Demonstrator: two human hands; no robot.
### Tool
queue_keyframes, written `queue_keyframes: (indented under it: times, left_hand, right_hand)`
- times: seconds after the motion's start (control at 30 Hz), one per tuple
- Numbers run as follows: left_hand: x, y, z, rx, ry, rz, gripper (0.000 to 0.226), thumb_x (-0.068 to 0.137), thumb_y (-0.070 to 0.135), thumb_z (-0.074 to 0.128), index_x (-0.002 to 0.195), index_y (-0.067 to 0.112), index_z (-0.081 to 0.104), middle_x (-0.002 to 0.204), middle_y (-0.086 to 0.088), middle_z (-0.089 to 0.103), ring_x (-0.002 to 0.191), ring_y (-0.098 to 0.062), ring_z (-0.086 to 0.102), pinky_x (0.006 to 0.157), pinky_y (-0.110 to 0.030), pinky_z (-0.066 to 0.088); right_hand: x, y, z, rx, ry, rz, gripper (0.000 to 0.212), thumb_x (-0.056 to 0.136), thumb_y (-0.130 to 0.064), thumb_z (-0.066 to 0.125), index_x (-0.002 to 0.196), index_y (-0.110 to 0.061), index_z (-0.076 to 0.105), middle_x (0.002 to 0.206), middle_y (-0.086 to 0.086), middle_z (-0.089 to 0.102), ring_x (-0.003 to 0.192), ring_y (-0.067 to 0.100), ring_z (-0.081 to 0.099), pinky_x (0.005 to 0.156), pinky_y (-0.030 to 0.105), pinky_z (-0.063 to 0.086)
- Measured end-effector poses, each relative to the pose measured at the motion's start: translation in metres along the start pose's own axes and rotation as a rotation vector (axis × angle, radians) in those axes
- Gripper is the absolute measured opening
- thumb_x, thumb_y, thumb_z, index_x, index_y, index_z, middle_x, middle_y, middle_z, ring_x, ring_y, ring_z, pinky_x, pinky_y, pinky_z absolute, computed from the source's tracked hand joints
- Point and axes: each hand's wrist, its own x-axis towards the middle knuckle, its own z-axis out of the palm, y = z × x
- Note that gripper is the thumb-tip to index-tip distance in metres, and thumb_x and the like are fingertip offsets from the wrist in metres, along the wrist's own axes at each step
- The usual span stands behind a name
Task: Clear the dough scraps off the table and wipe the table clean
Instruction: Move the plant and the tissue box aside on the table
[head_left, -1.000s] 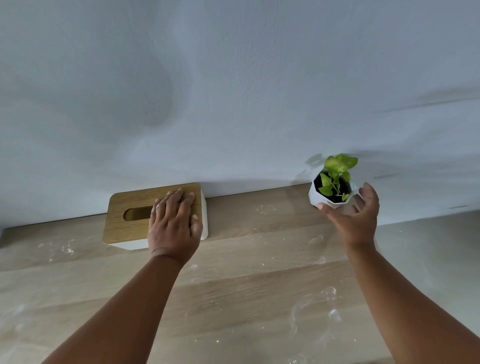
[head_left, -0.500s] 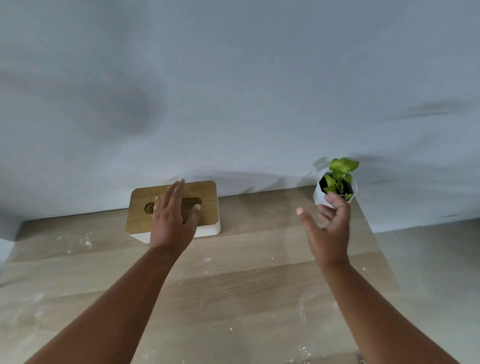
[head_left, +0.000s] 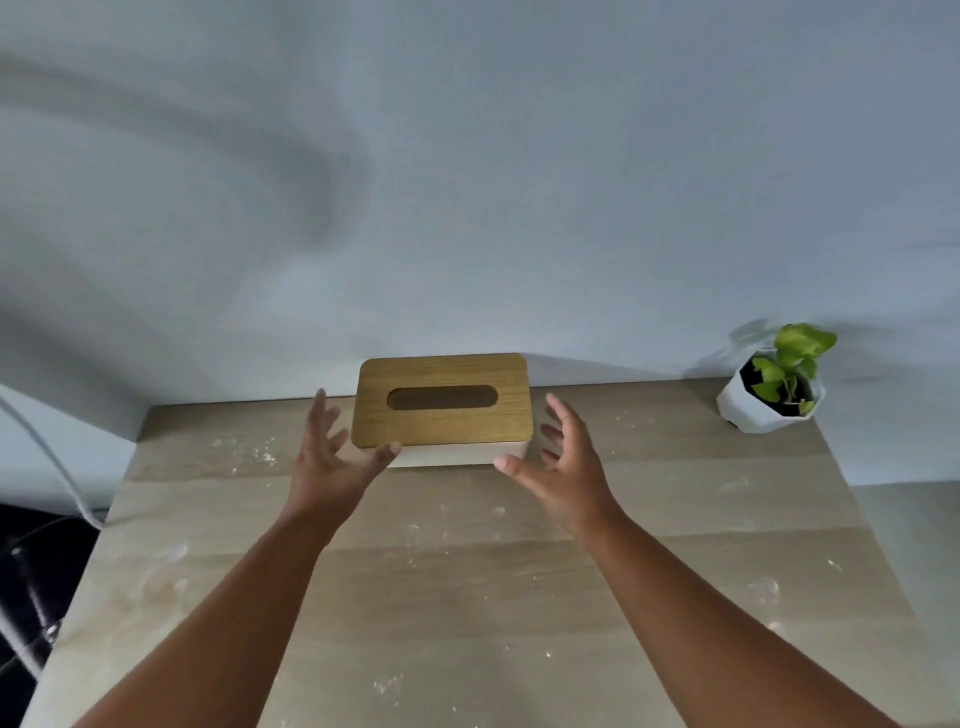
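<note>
A light wooden table (head_left: 467, 597) carries scattered white flour specks and small dough crumbs (head_left: 249, 449). At its far edge against the wall stands a white tissue box with a wooden slotted lid (head_left: 441, 402). My left hand (head_left: 332, 457) hovers just left of the box, fingers spread, its thumb near the box's front left corner. My right hand (head_left: 561, 462) is held open just right of the box, thumb by the front right corner. Neither hand holds anything.
A small green plant in a white faceted pot (head_left: 774, 397) stands at the table's far right corner. A white cable (head_left: 47, 457) and dark objects lie beyond the left table edge. A grey wall rises directly behind the table.
My left hand has lifted off the tissue box lid to its left side. My right hand has come away from the plant pot to the box's right side. The view has shifted left.
</note>
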Motion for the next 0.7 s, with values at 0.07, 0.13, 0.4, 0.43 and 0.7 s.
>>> queue_keyframes:
  times: [0.07,0.13,0.4,0.43,0.7]
  left_hand:
    - [0.001,-0.004,0.001,-0.049,-0.022,0.003,0.122,0.061,0.056,0.093,0.155,0.053,0.016,0.159,0.008,0.04,0.136,-0.017,0.051,0.105,-0.044,0.05]
    - [0.002,-0.006,0.004,-0.077,-0.033,0.02,0.114,0.063,0.05,0.093,0.154,0.05,0.024,0.152,0.012,0.046,0.132,-0.015,0.055,0.096,-0.033,0.053]
    - [0.006,-0.007,0.005,-0.076,-0.03,0.068,0.08,0.075,0.029,0.092,0.139,0.046,0.046,0.136,0.01,0.06,0.116,-0.01,0.064,0.071,-0.01,0.054]
    - [0.006,-0.007,0.005,-0.089,-0.032,0.063,0.079,0.075,0.029,0.092,0.138,0.046,0.047,0.135,0.01,0.061,0.116,-0.011,0.065,0.074,-0.013,0.054]
    - [0.002,0.001,0.008,-0.095,-0.012,0.063,0.075,0.076,0.031,0.091,0.134,0.048,0.047,0.131,0.014,0.063,0.115,-0.006,0.066,0.085,-0.03,0.057]
  right_hand:
    - [0.003,-0.002,0.011,0.023,-0.001,0.007,0.109,0.075,-0.036,0.093,0.16,-0.033,0.025,0.162,-0.004,0.034,0.138,0.01,0.046,0.099,0.014,0.048]
    - [0.006,-0.002,0.019,0.03,0.011,-0.003,0.105,0.076,-0.03,0.093,0.159,-0.029,0.028,0.159,0.0,0.038,0.139,0.013,0.05,0.109,0.029,0.05]
    - [0.011,0.0,0.032,0.015,0.113,-0.027,0.086,0.084,-0.029,0.087,0.155,-0.026,0.038,0.148,-0.002,0.051,0.135,0.011,0.054,0.111,0.04,0.051]
    - [0.011,0.0,0.032,0.018,0.113,-0.027,0.086,0.084,-0.03,0.087,0.155,-0.027,0.038,0.148,-0.003,0.051,0.135,0.01,0.054,0.111,0.039,0.051]
    - [0.009,-0.004,0.027,0.026,0.138,-0.04,0.083,0.084,-0.031,0.086,0.152,-0.033,0.039,0.148,-0.006,0.05,0.135,0.007,0.052,0.11,0.038,0.051]
